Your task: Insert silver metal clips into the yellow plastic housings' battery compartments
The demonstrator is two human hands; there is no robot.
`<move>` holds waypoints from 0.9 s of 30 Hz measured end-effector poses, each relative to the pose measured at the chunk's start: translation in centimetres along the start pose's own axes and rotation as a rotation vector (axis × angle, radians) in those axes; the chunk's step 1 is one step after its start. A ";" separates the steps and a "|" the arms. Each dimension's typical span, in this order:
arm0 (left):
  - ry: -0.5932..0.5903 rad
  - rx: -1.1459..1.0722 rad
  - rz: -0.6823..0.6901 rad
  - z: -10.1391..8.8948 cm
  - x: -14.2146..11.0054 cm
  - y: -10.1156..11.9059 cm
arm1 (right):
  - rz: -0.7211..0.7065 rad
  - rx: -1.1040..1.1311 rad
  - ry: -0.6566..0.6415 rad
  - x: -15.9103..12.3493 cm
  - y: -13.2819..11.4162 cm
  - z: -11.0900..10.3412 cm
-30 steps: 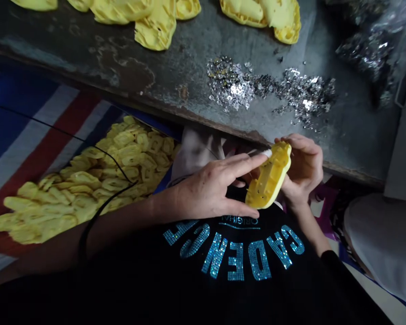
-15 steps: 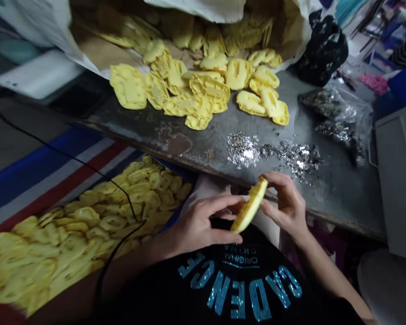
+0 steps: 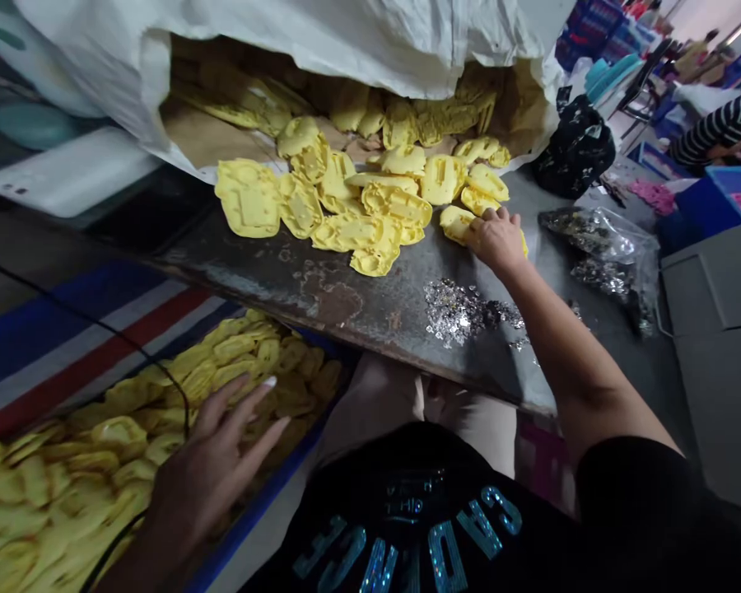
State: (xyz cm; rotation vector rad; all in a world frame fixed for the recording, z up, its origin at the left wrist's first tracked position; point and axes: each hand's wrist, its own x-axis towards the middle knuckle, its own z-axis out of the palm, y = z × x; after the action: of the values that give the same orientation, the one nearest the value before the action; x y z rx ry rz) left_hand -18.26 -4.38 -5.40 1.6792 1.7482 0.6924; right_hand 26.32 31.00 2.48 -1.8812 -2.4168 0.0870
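My right hand (image 3: 499,239) reaches across the table, its fingers curled over a yellow moulded piece (image 3: 457,223) in the small group at the right. Much of what lies under that hand is hidden. My left hand (image 3: 219,449) hovers at the lower left with its fingers spread and holds nothing. Below it, many flat, oval yellow pieces (image 3: 120,436) fill a blue-edged container. More yellow pieces (image 3: 395,206) lie spilled at the mouth of a large white sack (image 3: 370,53). Small shiny metal bits (image 3: 454,313) are heaped near the table's front edge, partly behind my right forearm.
A clear bag of metal bits (image 3: 605,247) and a black plastic bag (image 3: 574,147) stand at the right. On the left are a white phone-like slab (image 3: 67,171) and a dark cable (image 3: 99,325). A person in striped sleeves (image 3: 716,128) sits farther back.
The yellow piece held between both hands is no longer in them. My left hand has swung left over the container and opened; my right hand has moved forward to the pieces on the table.
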 end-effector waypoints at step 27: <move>-0.232 -0.902 -0.021 13.4 20.1 24.0 | -0.300 0.396 -0.071 -13.6 0.8 -5.8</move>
State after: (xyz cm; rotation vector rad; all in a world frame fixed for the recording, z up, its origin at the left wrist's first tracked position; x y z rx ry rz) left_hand 7.68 16.53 1.66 1.0469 1.0289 1.0251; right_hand 30.98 18.05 7.77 -1.3585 -2.4649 0.5728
